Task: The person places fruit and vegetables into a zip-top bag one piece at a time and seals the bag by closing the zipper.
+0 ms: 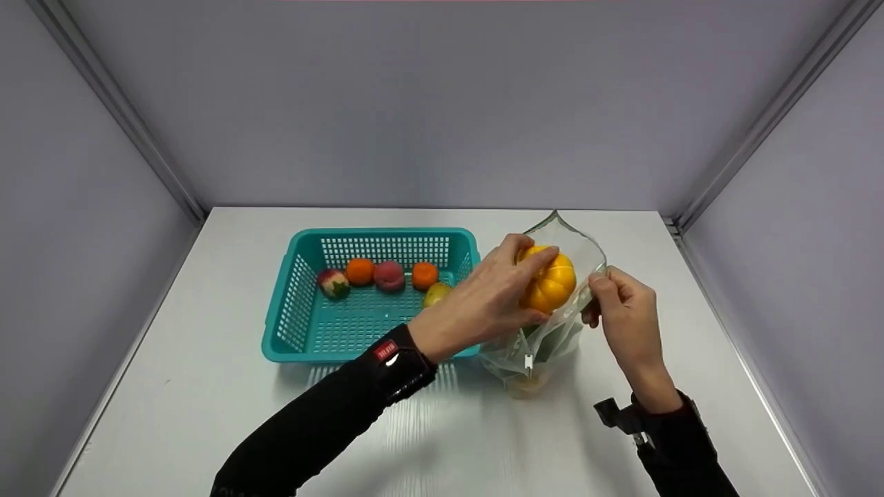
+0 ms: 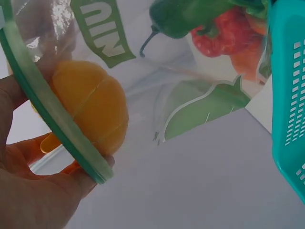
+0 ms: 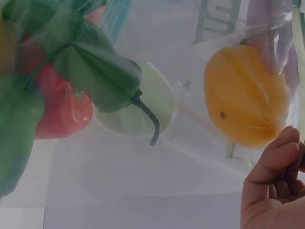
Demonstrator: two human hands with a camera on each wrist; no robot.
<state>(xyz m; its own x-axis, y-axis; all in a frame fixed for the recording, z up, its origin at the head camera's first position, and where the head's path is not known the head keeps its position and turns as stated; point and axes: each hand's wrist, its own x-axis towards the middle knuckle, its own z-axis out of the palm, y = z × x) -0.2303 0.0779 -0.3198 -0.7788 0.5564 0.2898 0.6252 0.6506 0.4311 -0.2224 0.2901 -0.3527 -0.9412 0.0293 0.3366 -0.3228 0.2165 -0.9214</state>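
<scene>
My left hand grips a small yellow pumpkin at the mouth of a clear zip bag. In the left wrist view the pumpkin shows through the plastic, and the bag's green zip strip crosses in front of my fingers. My right hand pinches the bag's rim on the right side. Inside the bag, the right wrist view shows green peppers and a red pepper. The pumpkin sits above them, near my right fingertips.
Left of the bag stands a teal plastic basket on the white table. It holds two orange fruits, a peach, a red-and-cream fruit and a yellow-green fruit. Grey walls enclose the table.
</scene>
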